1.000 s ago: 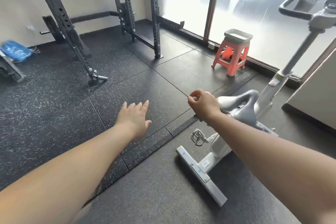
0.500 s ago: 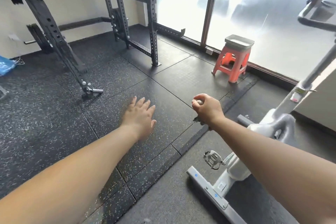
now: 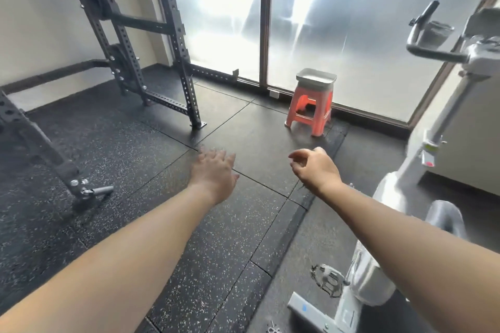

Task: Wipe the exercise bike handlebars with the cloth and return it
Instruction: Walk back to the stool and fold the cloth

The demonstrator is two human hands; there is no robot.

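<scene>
The left hand (image 3: 215,170) reaches forward flat with fingers spread, holding nothing; the right hand (image 3: 315,167) is loosely curled and empty. The exercise bike handlebars (image 3: 430,53) stand up and right of the right hand, well apart. No cloth can be made out; a gray tray (image 3: 316,79) tops the orange stool (image 3: 309,113) beyond both hands.

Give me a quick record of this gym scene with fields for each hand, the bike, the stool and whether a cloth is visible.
left hand: open, fingers spread, empty, above the floor
right hand: loosely curled, holding nothing visible
exercise bike: white, at the right, handlebars untouched
stool: orange, by the window, grey tray on top
cloth: not clearly visible; tray contents unclear
rack: black, at the left
</scene>
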